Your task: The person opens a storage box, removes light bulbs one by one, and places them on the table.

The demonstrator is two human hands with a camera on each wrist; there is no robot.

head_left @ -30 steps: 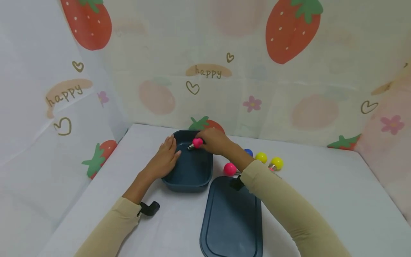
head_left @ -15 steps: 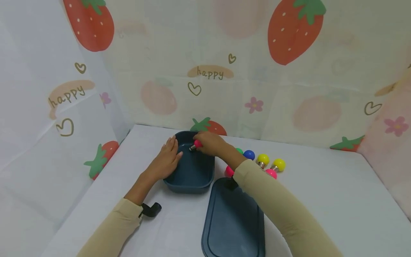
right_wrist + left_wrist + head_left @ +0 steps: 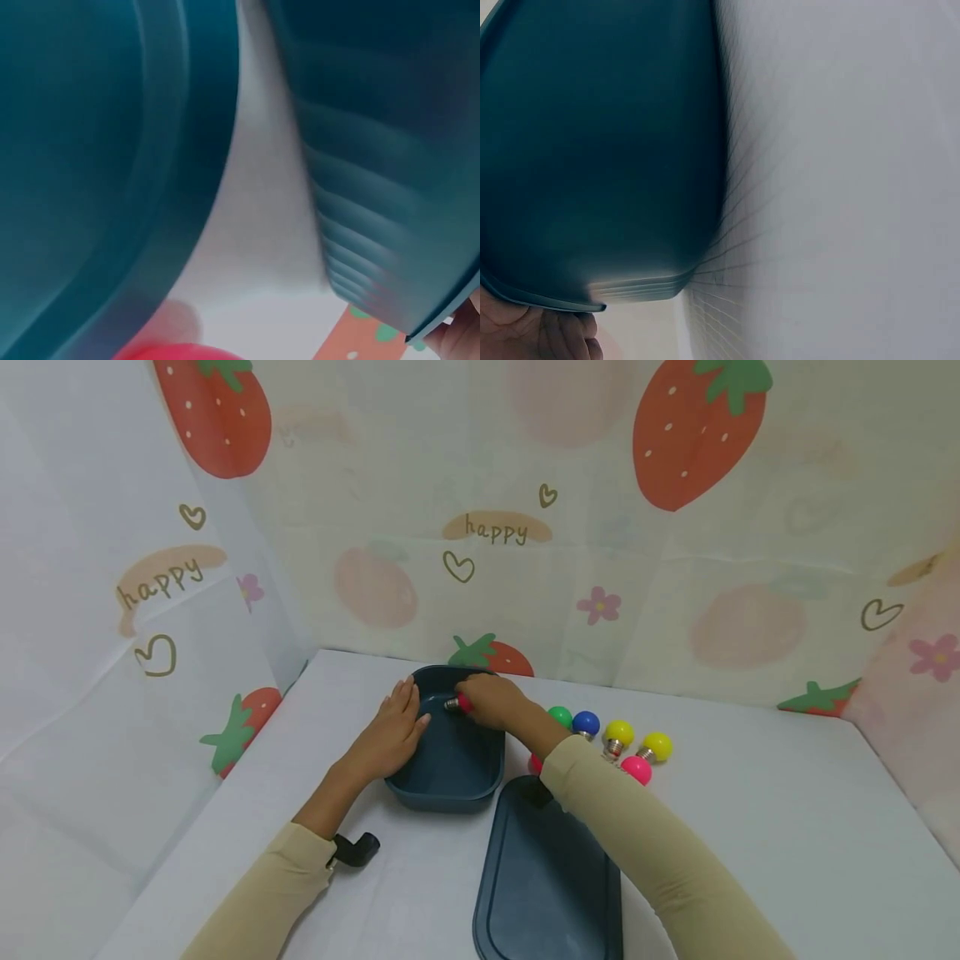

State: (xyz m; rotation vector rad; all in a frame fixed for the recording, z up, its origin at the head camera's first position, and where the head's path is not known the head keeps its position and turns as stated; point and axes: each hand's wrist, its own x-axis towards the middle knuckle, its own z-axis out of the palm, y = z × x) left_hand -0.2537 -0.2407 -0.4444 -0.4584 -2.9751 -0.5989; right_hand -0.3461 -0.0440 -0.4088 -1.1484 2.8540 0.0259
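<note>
A dark blue rectangular box [image 3: 450, 768] stands on the white table. My left hand [image 3: 390, 735] rests along its left rim, fingers straight and thumb over the inside. At the far right rim my right hand [image 3: 491, 700] reaches over the box and holds a small pink light bulb [image 3: 465, 702], its metal base pointing left. The palm side of that hand is hidden. In the left wrist view, fingers [image 3: 562, 334] show beside the box wall [image 3: 600, 150]; the right wrist view catches only a bit of the right hand [image 3: 457, 337] at the rim.
A dark blue lid [image 3: 551, 877] lies in front, right of the box. Beyond it are several bulbs: green [image 3: 559, 717], blue [image 3: 586, 722], yellow [image 3: 618, 732], another yellow [image 3: 657, 745] and pink [image 3: 637, 768]. Another pink bulb [image 3: 536, 764] is partly hidden by the right arm.
My right hand has lowered slightly into the box with the pink bulb, now more covered by the fingers. The right forearm has shifted left, uncovering more bulbs. The left hand stays on the rim.
</note>
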